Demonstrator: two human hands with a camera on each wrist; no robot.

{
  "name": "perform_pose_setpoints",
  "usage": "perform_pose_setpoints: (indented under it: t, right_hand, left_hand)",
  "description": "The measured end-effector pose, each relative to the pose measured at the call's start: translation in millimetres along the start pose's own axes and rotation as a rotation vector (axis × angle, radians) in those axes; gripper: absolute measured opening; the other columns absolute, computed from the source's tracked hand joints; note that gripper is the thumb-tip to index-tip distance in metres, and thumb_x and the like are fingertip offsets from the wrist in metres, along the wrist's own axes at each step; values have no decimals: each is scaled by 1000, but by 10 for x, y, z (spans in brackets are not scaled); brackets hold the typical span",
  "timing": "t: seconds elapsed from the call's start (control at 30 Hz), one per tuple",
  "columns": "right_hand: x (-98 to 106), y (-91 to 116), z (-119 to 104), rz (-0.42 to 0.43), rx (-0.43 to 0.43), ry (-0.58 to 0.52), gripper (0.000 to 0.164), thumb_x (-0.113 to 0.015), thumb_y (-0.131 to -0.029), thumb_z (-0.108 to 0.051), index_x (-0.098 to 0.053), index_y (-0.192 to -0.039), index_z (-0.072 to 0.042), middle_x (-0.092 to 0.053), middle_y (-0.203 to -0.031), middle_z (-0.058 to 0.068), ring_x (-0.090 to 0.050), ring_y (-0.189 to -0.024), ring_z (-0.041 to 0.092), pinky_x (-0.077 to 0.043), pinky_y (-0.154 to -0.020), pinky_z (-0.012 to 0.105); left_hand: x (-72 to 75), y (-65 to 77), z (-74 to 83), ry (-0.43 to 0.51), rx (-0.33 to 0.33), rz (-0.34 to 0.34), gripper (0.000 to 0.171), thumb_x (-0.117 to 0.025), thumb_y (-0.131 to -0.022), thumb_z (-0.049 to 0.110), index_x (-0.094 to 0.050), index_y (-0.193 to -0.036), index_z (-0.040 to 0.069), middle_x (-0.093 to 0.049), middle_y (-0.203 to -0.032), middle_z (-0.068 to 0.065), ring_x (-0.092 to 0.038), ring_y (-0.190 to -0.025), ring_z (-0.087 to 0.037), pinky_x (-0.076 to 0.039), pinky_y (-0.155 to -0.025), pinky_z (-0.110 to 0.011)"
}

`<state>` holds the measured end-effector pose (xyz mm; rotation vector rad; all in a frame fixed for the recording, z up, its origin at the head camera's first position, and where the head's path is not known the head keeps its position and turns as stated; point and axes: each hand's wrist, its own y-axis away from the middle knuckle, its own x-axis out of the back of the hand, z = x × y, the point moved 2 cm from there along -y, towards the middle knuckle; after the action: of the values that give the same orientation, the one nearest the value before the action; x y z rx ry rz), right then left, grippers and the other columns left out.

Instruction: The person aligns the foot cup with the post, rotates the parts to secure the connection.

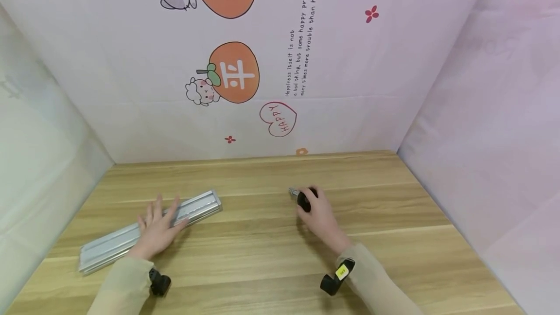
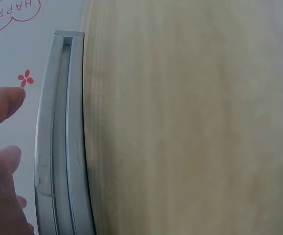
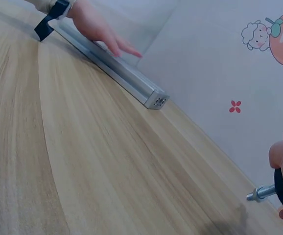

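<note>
A long silver aluminium profile (image 1: 199, 206) with slots along it lies slantwise on the left of the table. My left hand (image 1: 158, 232) rests over its middle with fingers spread. In the left wrist view, the thumb and fingers of that hand (image 2: 4, 147) show beside the profile (image 2: 60, 137). The profile's near end has a flat cap, seen in the right wrist view. My right hand (image 1: 323, 220) grips the black round base of a levelling foot (image 1: 303, 201) at the right. Its threaded metal stud (image 3: 264, 192) sticks out past the fingers, pointing left; the palm hides part of the base.
The wood-grain table (image 1: 262, 256) ends at a white printed cloth wall (image 1: 341, 111) at the back. Plain pale cloth walls stand at the left (image 1: 43, 135) and right (image 1: 494, 135). Black cameras are strapped to both wrists.
</note>
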<state>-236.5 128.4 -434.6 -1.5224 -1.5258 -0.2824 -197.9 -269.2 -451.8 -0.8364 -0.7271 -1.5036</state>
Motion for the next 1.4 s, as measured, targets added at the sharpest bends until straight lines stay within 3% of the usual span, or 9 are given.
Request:
perform_pose_setpoints:
  t: [0.17, 0.37, 0.53, 0.63, 0.77, 0.93, 1.17, 1.4]
  right_hand:
    - [52, 36, -47, 54, 45, -57, 42, -67, -83, -4, -57, -124, -3, -44, -127, 28, -56, -106, 43, -56, -80, 48]
    - [113, 94, -89, 91, 42, -162, 42, -59, -90, -4, -49, -130, -2, -37, -131, 31, -50, -111, 46, -54, -84, 53]
    - [175, 129, -110, 85, -28, -239, 38, -48, -98, -8, -43, -135, 0, -33, -133, 32, -44, -116, 46, -48, -90, 59]
    - [203, 128, -105, 64, -92, -302, 38, -42, -101, -12, -41, -137, -1, -34, -133, 31, -44, -117, 45, -45, -94, 59]
    - [225, 116, -47, 37, -217, -418, 38, -35, -104, -16, -39, -139, -2, -43, -124, 28, -49, -108, 39, -49, -91, 47]
    - [236, 117, 29, 16, -365, -528, 38, -30, -105, -20, -40, -138, -4, -52, -109, 23, -52, -85, 21, -48, -73, 25]
    - [232, 107, 66, 12, -422, -593, 37, -31, -105, -18, -41, -138, -4, -50, -112, 25, -52, -84, 17, -50, -73, 25]
    - [257, 139, 89, 6, -466, -634, 38, -30, -105, -16, -39, -139, -4, -49, -112, 24, -54, -84, 17, -52, -75, 24]
  left_hand:
    - [-14, -49, -26, -87, -14, -18, 80, -53, -93, 49, -15, -152, 12, 13, -152, -31, 11, -134, -59, 14, -99, -76]
    - [-29, -60, -15, -225, -75, -31, 73, -56, -92, 46, -28, -149, 8, -19, -148, -34, -12, -134, -57, -2, -100, -78]
    - [-16, -74, -39, -278, -175, 10, 66, -61, -92, 34, -34, -146, 9, -31, -143, -33, -28, -128, -54, -14, -99, -76]
    - [16, -71, -93, -302, -202, 46, 64, -64, -90, 29, -37, -145, 12, -36, -140, -31, -35, -124, -51, -22, -97, -71]
    - [40, -72, -155, -295, -199, 59, 65, -66, -88, 30, -40, -145, 15, -40, -137, -30, -37, -122, -50, -26, -94, -68]
    - [35, -86, -222, -261, -197, 64, 67, -69, -85, 33, -42, -144, 17, -43, -133, -29, -39, -117, -51, -26, -91, -66]
    - [44, -99, -272, -255, -231, 93, 66, -72, -82, 31, -46, -141, 15, -45, -131, -29, -42, -115, -48, -28, -90, -64]
    - [47, -19, -179, -184, -275, 70, 66, -75, -78, 28, -51, -137, 11, -49, -126, -26, -44, -113, -44, -28, -91, -64]
